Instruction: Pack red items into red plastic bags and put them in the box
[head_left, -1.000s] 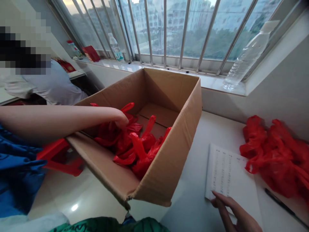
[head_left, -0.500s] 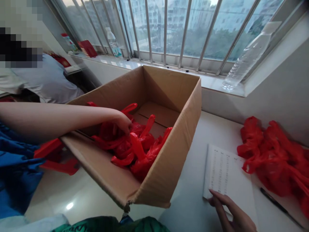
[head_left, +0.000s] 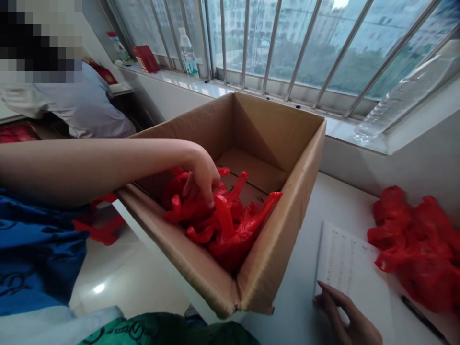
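Observation:
At the lower right, my right hand (head_left: 347, 311) has its fingertips pressed together at the near left corner of a white notebook (head_left: 359, 268) with rows of writing. My left hand is out of view. A co-worker's arm (head_left: 108, 165) reaches from the left into a cardboard box (head_left: 283, 129). That person's hand (head_left: 204, 175) points down among red plastic bags (head_left: 233, 225), and its fingertips are partly hidden by them. The box is tilted towards me.
More red plastic bags (head_left: 417, 249) lie on the white table (head_left: 287, 273) at the right, near a black pen (head_left: 424, 318). Water bottles (head_left: 406, 98) and a red box (head_left: 145, 59) stand on the windowsill. Another person (head_left: 89, 105) is at the far left.
The view has swung left, so things appear further right. The co-worker's wrist is bent more sharply, with the hand over the bags. My right hand stays at the notebook's corner.

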`<state>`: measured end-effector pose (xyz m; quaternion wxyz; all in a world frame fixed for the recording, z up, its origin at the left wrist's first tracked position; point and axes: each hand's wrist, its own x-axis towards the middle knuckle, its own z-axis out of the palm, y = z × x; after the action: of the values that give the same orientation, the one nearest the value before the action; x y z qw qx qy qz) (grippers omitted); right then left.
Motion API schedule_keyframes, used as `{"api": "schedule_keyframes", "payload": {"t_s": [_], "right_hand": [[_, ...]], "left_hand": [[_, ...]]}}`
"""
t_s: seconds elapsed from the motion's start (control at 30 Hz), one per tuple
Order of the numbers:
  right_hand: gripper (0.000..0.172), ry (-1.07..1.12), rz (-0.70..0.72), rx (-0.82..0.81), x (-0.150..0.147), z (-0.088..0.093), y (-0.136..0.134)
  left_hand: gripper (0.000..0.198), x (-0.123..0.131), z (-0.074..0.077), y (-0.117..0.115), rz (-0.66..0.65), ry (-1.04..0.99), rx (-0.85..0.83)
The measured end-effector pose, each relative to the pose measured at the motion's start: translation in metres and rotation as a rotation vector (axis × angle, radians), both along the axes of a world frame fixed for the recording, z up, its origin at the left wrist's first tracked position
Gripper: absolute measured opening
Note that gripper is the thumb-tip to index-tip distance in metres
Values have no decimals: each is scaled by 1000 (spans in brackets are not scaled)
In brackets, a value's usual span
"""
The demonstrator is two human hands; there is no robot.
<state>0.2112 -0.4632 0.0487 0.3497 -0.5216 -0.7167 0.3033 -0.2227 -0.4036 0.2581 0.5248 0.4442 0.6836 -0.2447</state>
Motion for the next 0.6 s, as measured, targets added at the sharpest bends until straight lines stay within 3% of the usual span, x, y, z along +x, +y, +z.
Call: {"api": "schedule_keyframes", "payload": {"t_s": [0.07,0.17,0.27,0.33,0.43,0.5,0.6], "right_hand": [[44,-4,-22,-5,0,0,0],[43,-10,-47,-1,1,0,2],[43,29,-35,0,1,2,2],[42,62,-20,-6,0,3,2],[40,100,-20,-11,0,6,1],[40,105,-38,-21,2,7,1],[41,95,-58,-20,3,7,2]], "left_hand": [[35,-10,11,5,1,98,147],[49,-36,24,12,-37,430,341],[54,-56,12,11,-51,654,307],[49,-59,-6,5,-7,570,160],[34,-50,-32,-2,59,287,35],[28,-41,-40,-3,57,146,15],[24,-32,-39,-2,60,15,-24]]}}
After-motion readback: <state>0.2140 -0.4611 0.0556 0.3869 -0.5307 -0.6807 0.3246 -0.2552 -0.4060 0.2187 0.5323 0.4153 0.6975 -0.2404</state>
